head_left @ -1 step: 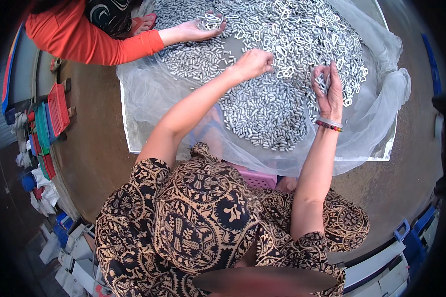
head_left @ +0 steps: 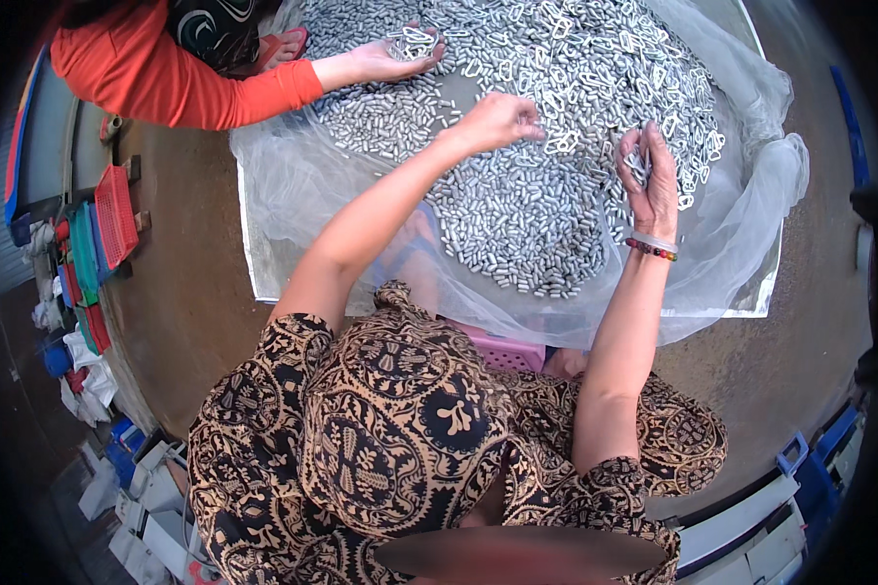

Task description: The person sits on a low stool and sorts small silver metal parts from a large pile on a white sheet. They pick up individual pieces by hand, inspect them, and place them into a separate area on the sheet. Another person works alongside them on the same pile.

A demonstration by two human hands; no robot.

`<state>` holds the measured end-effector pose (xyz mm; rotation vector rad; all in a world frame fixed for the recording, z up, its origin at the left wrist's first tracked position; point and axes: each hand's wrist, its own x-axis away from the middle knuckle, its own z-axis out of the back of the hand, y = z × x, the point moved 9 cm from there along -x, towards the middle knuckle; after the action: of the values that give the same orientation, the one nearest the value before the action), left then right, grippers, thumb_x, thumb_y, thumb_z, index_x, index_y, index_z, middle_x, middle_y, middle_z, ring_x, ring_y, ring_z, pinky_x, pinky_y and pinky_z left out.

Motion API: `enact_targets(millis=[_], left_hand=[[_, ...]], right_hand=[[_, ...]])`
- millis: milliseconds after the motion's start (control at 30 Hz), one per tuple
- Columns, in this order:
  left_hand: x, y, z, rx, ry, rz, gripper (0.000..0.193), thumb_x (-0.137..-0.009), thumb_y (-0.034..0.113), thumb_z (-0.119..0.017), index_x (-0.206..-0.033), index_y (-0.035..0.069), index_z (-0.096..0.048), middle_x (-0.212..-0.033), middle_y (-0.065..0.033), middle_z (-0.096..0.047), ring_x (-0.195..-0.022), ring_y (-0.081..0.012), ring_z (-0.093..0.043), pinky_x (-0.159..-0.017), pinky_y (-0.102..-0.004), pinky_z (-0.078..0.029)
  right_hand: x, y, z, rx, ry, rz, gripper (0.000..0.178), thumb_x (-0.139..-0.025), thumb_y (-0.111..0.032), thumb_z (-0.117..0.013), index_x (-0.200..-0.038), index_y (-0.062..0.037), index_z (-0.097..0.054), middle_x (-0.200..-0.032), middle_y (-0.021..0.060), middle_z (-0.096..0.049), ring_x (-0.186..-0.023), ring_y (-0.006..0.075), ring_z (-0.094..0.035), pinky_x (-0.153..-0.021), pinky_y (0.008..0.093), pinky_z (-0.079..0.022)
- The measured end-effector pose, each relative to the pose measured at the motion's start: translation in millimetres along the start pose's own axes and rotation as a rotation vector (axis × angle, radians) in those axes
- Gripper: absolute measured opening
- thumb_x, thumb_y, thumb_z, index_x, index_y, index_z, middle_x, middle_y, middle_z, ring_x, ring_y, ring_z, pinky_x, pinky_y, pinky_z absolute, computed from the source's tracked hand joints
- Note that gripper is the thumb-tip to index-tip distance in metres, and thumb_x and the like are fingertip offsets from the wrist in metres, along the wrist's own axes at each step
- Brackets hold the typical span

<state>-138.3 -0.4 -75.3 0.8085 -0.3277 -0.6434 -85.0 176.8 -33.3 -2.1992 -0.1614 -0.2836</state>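
Note:
A wide heap of small silver metal pellets (head_left: pixel 522 229) lies on sheer white netting (head_left: pixel 298 214). Pale metal oval links (head_left: pixel 556 97) are strewn over its far and right parts. Just above the middle of the heap, beside some links, is my left hand (head_left: pixel 502 121); its fingers are bent together, and whatever they may hold is hidden. My right hand (head_left: pixel 654 190), palm turned up and fingers curled, cups several small silver metal pieces (head_left: pixel 638 164) over the right side. At the far left, a co-worker's hand (head_left: pixel 380 60) holds a bunch of the links (head_left: pixel 416 43).
Under the netting is a pale-edged low table (head_left: pixel 261 278). The co-worker's red sleeve (head_left: pixel 185 93) reaches in from the upper left. A pink plastic stool (head_left: pixel 507 353) shows below the table edge. A red basket (head_left: pixel 115 216) and other plastic containers stand at the left.
My left hand has shifted very slightly, its fingers loosening a little. My right hand has moved slightly to the right. The co-worker's hand looks still.

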Motion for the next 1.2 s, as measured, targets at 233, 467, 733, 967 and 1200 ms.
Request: enact_targets(millis=[233,467,733,967,1200], left_hand=[[35.0,-16.9,45.7,1.518,0.043,0.285,0.041,-0.095,0.037,-0.042,-0.089,-0.001,-0.054,-0.082,-0.0072,-0.051,-0.056,-0.0089,-0.05,-0.031,-0.0163,-0.034],[41.3,-24.6,45.1,1.468,0.087,0.316,0.021,-0.089,0.02,-0.054,-0.096,0.001,-0.057,-0.081,-0.0062,-0.052,-0.05,-0.0076,-0.045,-0.032,-0.018,-0.035],[29.1,7.0,-31.3,-0.242,-0.205,-0.002,0.027,-0.078,0.023,-0.066,-0.097,0.004,-0.067,-0.085,-0.0181,-0.066,-0.084,-0.0348,-0.062,-0.079,-0.0389,-0.049],[23.4,-14.4,36.2,0.456,0.006,0.237,0.027,-0.086,0.033,-0.061,-0.09,0.007,-0.067,-0.075,0.0005,-0.063,-0.059,-0.0053,-0.052,-0.054,-0.0217,-0.042],[38.6,-12.0,58.1,1.323,0.128,0.245,0.023,-0.085,0.024,-0.059,-0.093,0.002,-0.059,-0.083,-0.0078,-0.059,-0.056,-0.0087,-0.052,-0.033,-0.0159,-0.033]], right_hand=[[-27.4,33.7,-3.8,1.453,0.019,0.113,0.036,-0.076,-0.021,-0.07,-0.109,-0.0108,-0.062,-0.065,0.0079,-0.06,-0.059,0.0198,-0.058,-0.056,0.0314,-0.049],[-29.9,66.4,-9.5,1.599,0.068,0.115,0.023,-0.074,-0.023,-0.07,-0.082,-0.0026,-0.065,-0.073,0.0168,-0.065,-0.073,0.0317,-0.065,-0.067,0.0417,-0.048],[-8.5,43.6,-5.4,-0.317,-0.159,-0.086,0.017,-0.088,-0.021,-0.061,-0.092,-0.0047,-0.057,-0.07,-0.0005,-0.042,-0.055,0.008,-0.037,-0.04,0.0175,-0.028],[-8.3,16.0,-11.4,-0.224,-0.109,-0.048,0.021,-0.086,-0.019,-0.062,-0.098,-0.0026,-0.055,-0.094,0.0103,-0.055,-0.071,0.0146,-0.05,-0.038,0.0143,-0.034],[-16.8,59.0,-28.8,-0.118,-0.049,-0.256,0.038,-0.087,-0.03,-0.061,-0.109,-0.0004,-0.055,-0.088,0.0113,-0.062,-0.065,0.0154,-0.06,-0.038,0.0163,-0.037]])
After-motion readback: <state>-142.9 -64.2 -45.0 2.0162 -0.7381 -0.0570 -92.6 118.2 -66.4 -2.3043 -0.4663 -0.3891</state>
